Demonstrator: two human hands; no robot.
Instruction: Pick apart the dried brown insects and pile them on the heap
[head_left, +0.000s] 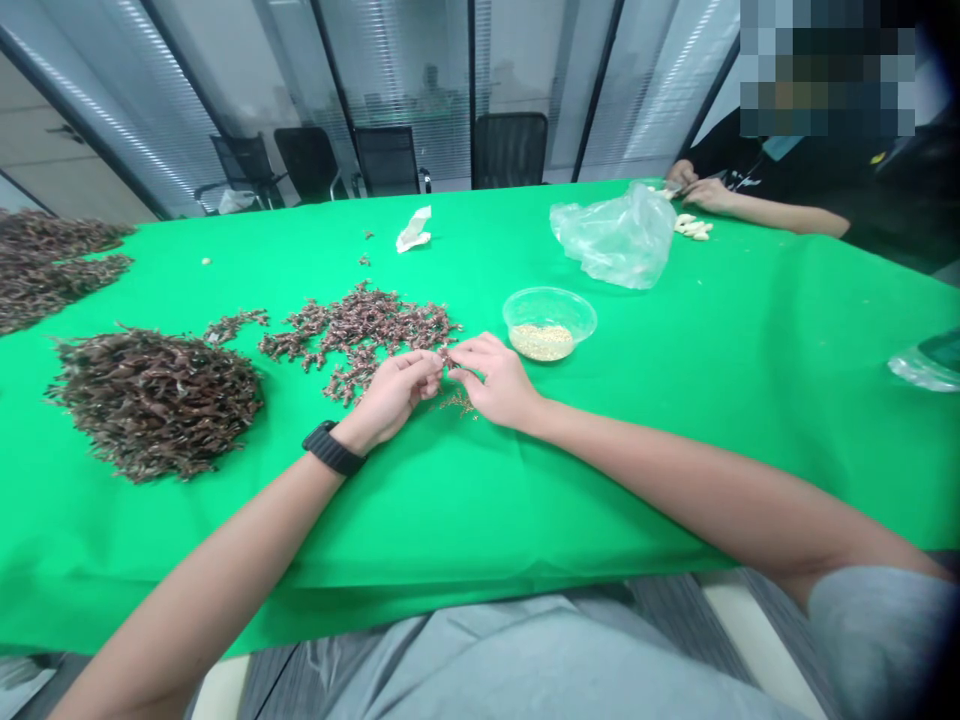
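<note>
My left hand [396,392] and my right hand [491,378] meet over the green table [675,400], fingers pinched together on one small dried brown pod [445,357]. A black watch sits on my left wrist. A scatter of tiny seeds [459,403] lies on the cloth just under my hands. A spread of dried brown pods [360,330] lies right behind my left hand. A clear plastic bowl [550,322] holding pale seeds stands just beyond my right hand.
A large heap of dried pods [154,398] lies at the left, more piles [52,260] at the far left. A crumpled clear bag [616,238] and a scrap of white paper [414,230] lie further back. Another person's hands [701,190] work at the far right corner. Black chairs stand behind.
</note>
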